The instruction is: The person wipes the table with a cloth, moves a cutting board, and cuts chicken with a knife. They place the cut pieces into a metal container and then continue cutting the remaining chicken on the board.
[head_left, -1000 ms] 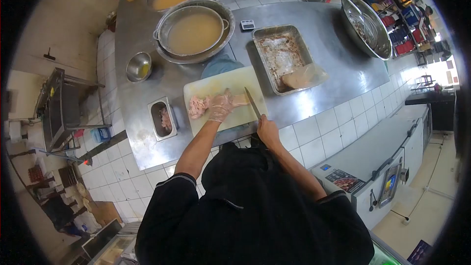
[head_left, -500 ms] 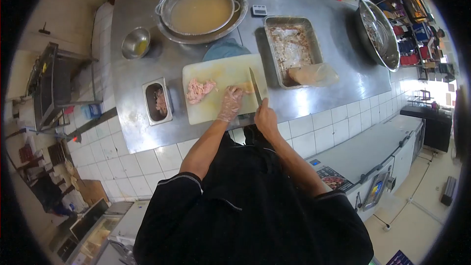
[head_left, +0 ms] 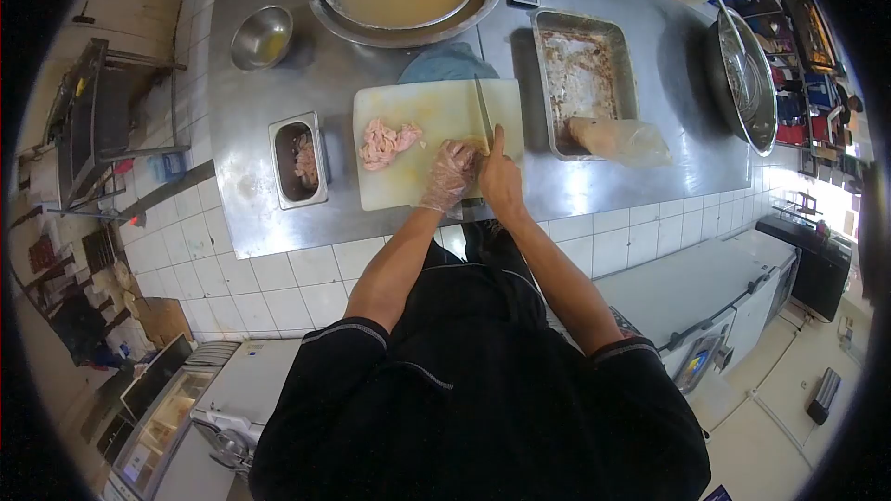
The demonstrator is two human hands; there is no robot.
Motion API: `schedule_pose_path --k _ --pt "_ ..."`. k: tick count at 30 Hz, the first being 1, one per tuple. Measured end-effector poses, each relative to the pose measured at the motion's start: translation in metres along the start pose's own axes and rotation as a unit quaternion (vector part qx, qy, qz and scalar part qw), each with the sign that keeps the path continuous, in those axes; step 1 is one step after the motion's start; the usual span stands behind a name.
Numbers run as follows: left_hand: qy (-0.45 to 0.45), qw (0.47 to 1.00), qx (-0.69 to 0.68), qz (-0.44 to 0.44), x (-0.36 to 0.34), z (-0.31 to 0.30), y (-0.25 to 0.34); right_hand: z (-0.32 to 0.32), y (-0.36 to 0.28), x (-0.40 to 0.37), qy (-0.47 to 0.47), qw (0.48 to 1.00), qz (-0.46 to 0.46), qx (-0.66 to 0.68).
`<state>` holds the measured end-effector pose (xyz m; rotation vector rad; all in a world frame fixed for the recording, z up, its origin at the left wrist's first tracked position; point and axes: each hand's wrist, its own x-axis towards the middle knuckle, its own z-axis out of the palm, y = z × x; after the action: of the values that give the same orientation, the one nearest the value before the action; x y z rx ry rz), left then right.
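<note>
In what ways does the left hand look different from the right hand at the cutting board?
The left hand wears a clear plastic glove; the right hand is bare. The right hand grips a knife, while the left hand holds no tool and rests flat beside it. Both are close together over the white cutting board.

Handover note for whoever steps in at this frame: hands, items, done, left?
Left hand, gloved: holds down a meat piece on the cutting board.
Right hand: grip shut on the knife, blade at that piece.
Done: cut meat pile on the board; more meat in the small steel pan.
Left: the held piece looks uncut.
</note>
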<state>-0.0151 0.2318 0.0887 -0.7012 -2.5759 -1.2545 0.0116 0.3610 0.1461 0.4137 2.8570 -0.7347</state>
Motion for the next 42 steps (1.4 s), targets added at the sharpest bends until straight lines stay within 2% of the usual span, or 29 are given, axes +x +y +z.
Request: schedule_pose_path --k 3,6,12,15,18,21,27,31,36,39,42 --pt "-0.042 0.999 0.005 -0.011 -0.001 0.001 -0.004 -0.007 0.002 -0.008 -0.008 0.999 -0.046 0.014" --pt "-0.029 0.999 -0.006 -0.016 0.002 0.0 0.0 -0.007 0.002 -0.006 -0.033 0.999 -0.02 0.007" --pt "-0.043 0.998 -0.019 -0.039 0.004 -0.007 0.005 -0.002 0.002 -0.002 -0.005 0.999 -0.045 -0.001" --pt "-0.049 0.998 -0.01 -0.033 0.004 -0.008 0.003 0.002 0.002 0.003 -0.02 0.999 -0.039 -0.004" --pt "-0.018 1.0 -0.011 -0.019 0.005 -0.007 0.005 0.0 -0.002 0.008 -0.041 0.999 -0.017 -0.011" --pt "-0.019 0.999 -0.032 -0.036 0.006 -0.008 0.006 0.0 -0.009 0.013 -0.038 0.999 -0.021 -0.015" --pt "-0.041 0.999 0.011 -0.033 0.003 -0.002 -0.002 0.009 -0.001 0.01 0.015 0.998 -0.064 0.011" --pt "-0.02 1.0 0.016 -0.006 0.003 -0.001 -0.003 0.01 0.001 0.0 0.011 0.998 -0.056 -0.006" --pt "-0.017 1.0 0.019 0.007 -0.002 0.011 -0.013 0.016 0.015 -0.032 0.019 0.997 -0.058 -0.039" --pt "-0.003 0.999 0.023 0.044 -0.007 0.021 -0.023 0.017 0.029 -0.067 -0.011 0.999 -0.026 -0.03" --pt "-0.01 1.0 -0.008 0.025 0.003 0.005 -0.009 0.002 0.026 -0.108 -0.065 0.997 0.023 -0.032"
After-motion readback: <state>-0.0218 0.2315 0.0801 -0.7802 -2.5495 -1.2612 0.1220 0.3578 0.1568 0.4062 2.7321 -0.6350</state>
